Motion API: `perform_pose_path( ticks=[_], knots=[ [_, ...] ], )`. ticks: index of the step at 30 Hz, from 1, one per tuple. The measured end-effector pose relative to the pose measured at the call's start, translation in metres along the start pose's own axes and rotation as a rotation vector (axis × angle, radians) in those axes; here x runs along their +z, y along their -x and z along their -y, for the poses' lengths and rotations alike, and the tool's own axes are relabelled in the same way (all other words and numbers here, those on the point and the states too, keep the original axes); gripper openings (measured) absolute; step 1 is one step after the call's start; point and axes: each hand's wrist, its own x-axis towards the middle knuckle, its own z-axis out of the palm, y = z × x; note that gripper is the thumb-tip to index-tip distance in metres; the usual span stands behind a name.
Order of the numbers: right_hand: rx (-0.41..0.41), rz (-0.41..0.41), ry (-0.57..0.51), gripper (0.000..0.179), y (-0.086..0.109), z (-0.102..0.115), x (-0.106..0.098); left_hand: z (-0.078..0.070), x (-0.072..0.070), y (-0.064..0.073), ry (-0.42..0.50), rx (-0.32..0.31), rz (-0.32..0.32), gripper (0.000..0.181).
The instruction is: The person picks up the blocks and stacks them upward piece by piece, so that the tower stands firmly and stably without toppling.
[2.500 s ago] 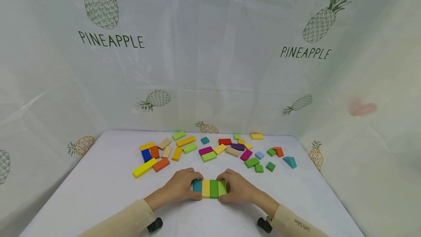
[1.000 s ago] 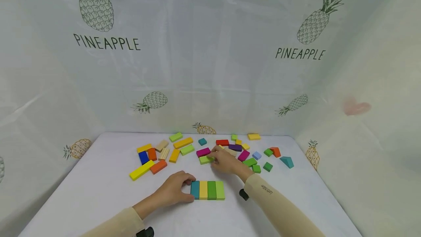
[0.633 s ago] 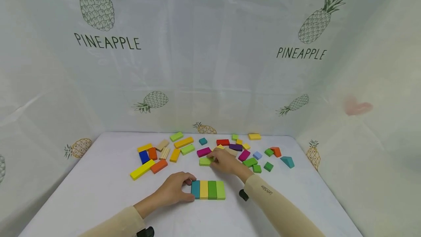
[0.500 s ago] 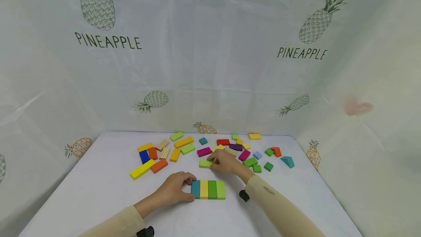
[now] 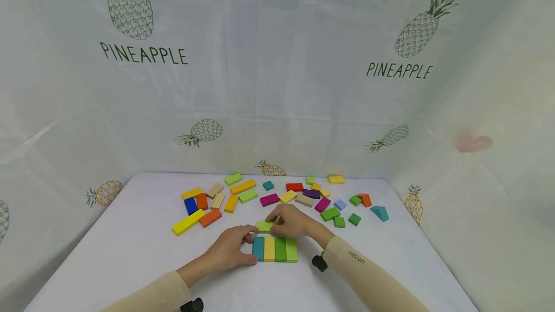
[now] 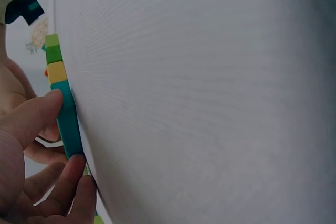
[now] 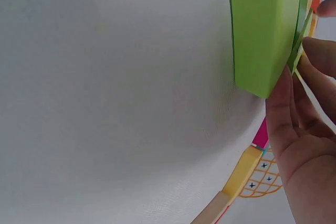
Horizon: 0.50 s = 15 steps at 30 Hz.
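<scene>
Near the table's front middle, teal (image 5: 257, 249), yellow (image 5: 269, 249), green (image 5: 280, 250) and light green (image 5: 291, 250) blocks lie side by side in a row. My left hand (image 5: 230, 248) holds the teal block at its two ends, thumb on the near end and fingertips on the far one, as the left wrist view shows. Just beyond the row, my right hand (image 5: 291, 220) pinches another light green block (image 5: 263, 227) by its right part. That block lies crosswise to the row; its right end is hidden by the fingers.
Loose blocks are strewn across the back of the table, among them a long yellow block (image 5: 188, 222), an orange block (image 5: 210, 218), a magenta block (image 5: 270, 200) and a teal triangle (image 5: 379, 213). A pineapple-print cloth (image 5: 277, 85) hangs behind.
My right hand left the row, took a light green block from the scattered pieces and drew it toward the row's far side. My left hand stayed at the teal block.
</scene>
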Motion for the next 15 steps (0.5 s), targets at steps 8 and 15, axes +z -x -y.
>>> perform_pose_path(
  ticks=[8,15],
  knots=[
    [-0.007,0.024,-0.052,0.024,0.0047,-0.0022,0.0024,0.0004,0.0016,-0.0012,-0.022,-0.008,0.0,0.073],
    [-0.01,0.025,-0.054,0.025,0.0055,-0.0028,0.0064,0.0016,0.0018,-0.0015,-0.033,-0.002,0.005,0.076]
  ],
)
